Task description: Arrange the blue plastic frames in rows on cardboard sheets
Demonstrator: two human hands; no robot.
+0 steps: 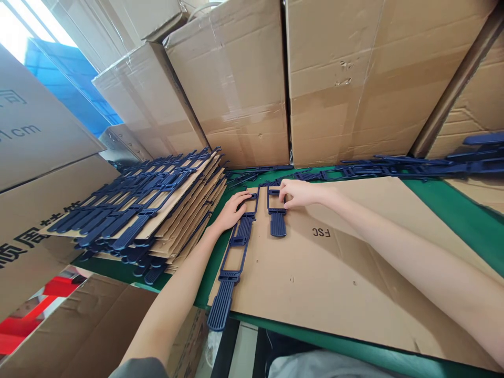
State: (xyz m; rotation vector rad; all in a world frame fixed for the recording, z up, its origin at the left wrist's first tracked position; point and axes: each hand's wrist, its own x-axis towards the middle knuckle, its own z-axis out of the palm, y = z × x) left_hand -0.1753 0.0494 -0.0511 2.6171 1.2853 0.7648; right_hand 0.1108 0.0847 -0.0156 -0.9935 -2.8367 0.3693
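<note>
A flat cardboard sheet (334,262) marked FSC lies in front of me. Along its left edge run two dark blue plastic pieces end to end, each with an open frame and a ribbed paddle-shaped tongue; the nearer piece (226,294) overhangs the front edge. My left hand (233,211) is closed on the frame of the farther piece (244,228). To the right, my right hand (299,193) pinches the side of another such piece (277,223), which lies on the sheet with its tongue toward me. Its fingertips partly cover that frame.
On the left stands a stack of cardboard sheets (192,223) layered with blue plastic pieces (129,197). More loose pieces (366,167) lie along the back of the green table (423,202). Large cardboard boxes (236,89) wall off the back. An open carton (94,325) sits lower left.
</note>
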